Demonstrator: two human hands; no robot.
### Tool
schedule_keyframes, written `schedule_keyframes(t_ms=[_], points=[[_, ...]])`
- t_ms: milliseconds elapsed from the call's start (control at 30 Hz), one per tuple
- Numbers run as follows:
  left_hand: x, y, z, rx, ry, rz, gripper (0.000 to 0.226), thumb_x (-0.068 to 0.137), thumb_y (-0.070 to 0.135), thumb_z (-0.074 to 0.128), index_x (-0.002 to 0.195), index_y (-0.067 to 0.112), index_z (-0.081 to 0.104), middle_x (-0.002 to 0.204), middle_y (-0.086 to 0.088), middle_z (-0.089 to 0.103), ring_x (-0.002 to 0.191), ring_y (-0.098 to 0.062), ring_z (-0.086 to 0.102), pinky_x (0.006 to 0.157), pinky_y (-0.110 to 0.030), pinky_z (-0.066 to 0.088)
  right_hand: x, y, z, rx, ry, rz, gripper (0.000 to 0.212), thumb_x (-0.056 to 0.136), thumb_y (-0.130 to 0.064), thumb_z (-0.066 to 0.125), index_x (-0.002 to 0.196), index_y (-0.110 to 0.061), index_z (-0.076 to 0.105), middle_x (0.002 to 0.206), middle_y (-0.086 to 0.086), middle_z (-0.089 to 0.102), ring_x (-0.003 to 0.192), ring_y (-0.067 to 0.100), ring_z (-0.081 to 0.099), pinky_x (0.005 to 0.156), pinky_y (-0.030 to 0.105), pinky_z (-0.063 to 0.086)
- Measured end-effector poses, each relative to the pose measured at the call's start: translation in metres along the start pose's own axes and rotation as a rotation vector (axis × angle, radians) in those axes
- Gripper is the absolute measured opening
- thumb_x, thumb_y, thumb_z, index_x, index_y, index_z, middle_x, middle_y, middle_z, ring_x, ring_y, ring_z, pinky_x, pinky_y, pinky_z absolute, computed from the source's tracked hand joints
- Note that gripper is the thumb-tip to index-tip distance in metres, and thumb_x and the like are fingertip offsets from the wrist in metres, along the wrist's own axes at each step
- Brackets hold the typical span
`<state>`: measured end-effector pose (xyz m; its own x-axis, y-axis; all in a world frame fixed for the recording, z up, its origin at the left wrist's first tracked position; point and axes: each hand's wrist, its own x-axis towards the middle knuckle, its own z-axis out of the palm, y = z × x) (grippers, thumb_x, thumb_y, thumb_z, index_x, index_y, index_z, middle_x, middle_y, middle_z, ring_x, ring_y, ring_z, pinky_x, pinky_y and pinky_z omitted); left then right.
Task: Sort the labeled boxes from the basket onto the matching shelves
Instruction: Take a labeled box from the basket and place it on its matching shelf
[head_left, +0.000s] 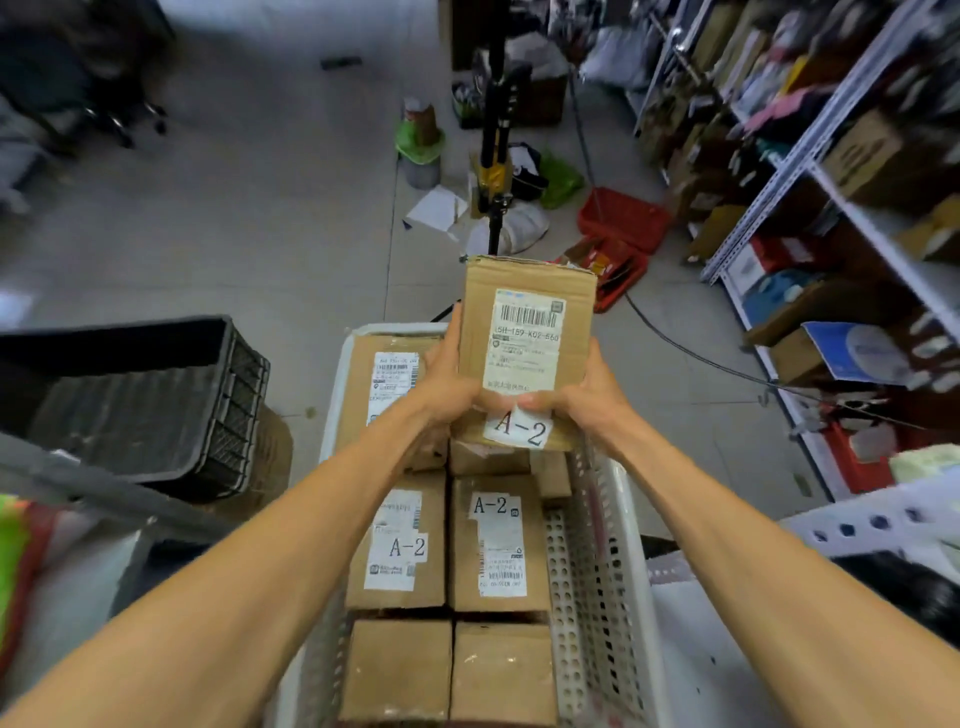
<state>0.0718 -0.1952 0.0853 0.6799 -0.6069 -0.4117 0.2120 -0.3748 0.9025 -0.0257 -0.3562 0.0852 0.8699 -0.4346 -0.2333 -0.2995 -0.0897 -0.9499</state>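
While over basket (584, 561), box (524, 332) lengthwise forward

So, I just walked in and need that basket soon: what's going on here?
A person holds a cardboard box marked A-2 above the white basket, left hand and right hand gripping its lower end. More boxes lie packed in the basket, two of them showing A-2 labels. Shelves stand to the right; the held box is not on one yet.

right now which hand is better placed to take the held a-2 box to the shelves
Right, probably: both hands grip the held A-2 box, but the shelves stand nearer the right hand; the left hand would reach across.
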Motion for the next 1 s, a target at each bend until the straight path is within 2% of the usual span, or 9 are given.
schedule_keyframes(t_ms=[133,233,333,400,533,633,733,867,1000], points=[[-0.069,0.046,-0.018,-0.026,0.052,0.104,0.133,0.066,-0.012,0.077,0.149,0.039,-0.013,0.137,0.005,0.053,0.124,-0.013,0.052,0.102,-0.037,0.047,-0.030,-0.062,0.006,-0.087,-0.101,-0.167,0.111,0.058,0.000,0.087,0.146,-0.020,0.022,0.125,-0.007,0.057,0.116,0.006,0.055,0.094,0.021,0.047],[-0.108,0.074,-0.032,0.008,0.072,0.252,0.129,0.073,-0.013,0.072,0.147,0.038,-0.021,0.128,0.019,0.049,0.112,0.004,0.053,0.085,-0.016,0.051,-0.061,-0.103,0.010,-0.112,-0.145,-0.258,0.113,0.063,-0.005,0.086,0.149,-0.022,0.014,0.132,-0.007,0.055,0.121,0.006,0.053,0.100,0.026,0.046],[-0.149,0.098,-0.041,0.019,0.049,0.348,0.125,0.076,-0.008,0.072,0.147,0.039,-0.019,0.134,0.019,0.039,0.113,0.006,0.046,0.093,-0.022,0.047,-0.098,-0.136,0.011,-0.116,-0.157,-0.343,0.099,0.072,0.003,0.080,0.143,-0.024,0.017,0.132,-0.008,0.051,0.120,0.001,0.051,0.102,0.024,0.045],[-0.172,0.106,-0.046,0.026,0.017,0.413,0.122,0.077,-0.008,0.071,0.148,0.039,-0.018,0.139,0.015,0.036,0.114,0.005,0.046,0.095,-0.020,0.045,-0.126,-0.153,0.013,-0.109,-0.144,-0.384,0.103,0.072,0.006,0.078,0.146,-0.024,0.012,0.133,-0.014,0.047,0.119,-0.009,0.050,0.098,0.014,0.044],[-0.213,0.109,-0.047,0.037,-0.009,0.474,0.121,0.078,-0.009,0.070,0.148,0.039,-0.016,0.135,0.015,0.037,0.107,0.012,0.049,0.079,-0.004,0.046,-0.179,-0.168,0.022,-0.075,-0.062,-0.419,0.112,0.067,0.017,0.076,0.144,-0.026,0.007,0.124,-0.020,0.044,0.104,-0.022,0.050,0.084,0.005,0.043],[-0.250,0.104,-0.047,0.071,-0.050,0.513,0.122,0.077,-0.005,0.073,0.148,0.042,-0.013,0.141,0.010,0.035,0.118,0.003,0.040,0.077,-0.002,0.045,-0.224,-0.166,0.031,-0.064,0.005,-0.368,0.124,0.065,0.019,0.075,0.150,-0.021,-0.006,0.131,-0.013,0.045,0.112,-0.015,0.050,0.091,0.009,0.044],[-0.284,0.099,-0.041,0.109,-0.140,0.532,0.119,0.078,-0.005,0.071,0.149,0.043,-0.011,0.148,0.009,0.033,0.123,0.000,0.040,0.075,0.000,0.043,-0.267,-0.158,0.039,-0.038,0.050,-0.305,0.133,0.065,0.016,0.077,0.151,-0.025,-0.016,0.141,-0.002,0.044,0.128,0.007,0.045,0.106,0.026,0.040],[-0.325,0.090,-0.024,0.081,-0.200,0.537,0.113,0.082,-0.004,0.068,0.149,0.042,-0.011,0.126,0.012,0.046,0.101,0.008,0.055,0.077,-0.010,0.051,-0.321,-0.152,0.038,-0.068,0.092,-0.262,0.142,0.059,-0.006,0.087,0.150,-0.029,-0.020,0.150,0.003,0.036,0.137,0.015,0.037,0.116,0.045,0.027],[-0.361,0.073,-0.001,0.092,-0.258,0.545,0.117,0.082,-0.005,0.067,0.146,0.045,-0.017,0.142,0.007,0.040,0.118,-0.005,0.054,0.095,-0.022,0.049,-0.373,-0.146,0.032,-0.089,0.122,-0.266,0.138,0.063,-0.004,0.086,0.151,-0.024,-0.018,0.153,0.005,0.033,0.139,0.016,0.033,0.117,0.041,0.022]])
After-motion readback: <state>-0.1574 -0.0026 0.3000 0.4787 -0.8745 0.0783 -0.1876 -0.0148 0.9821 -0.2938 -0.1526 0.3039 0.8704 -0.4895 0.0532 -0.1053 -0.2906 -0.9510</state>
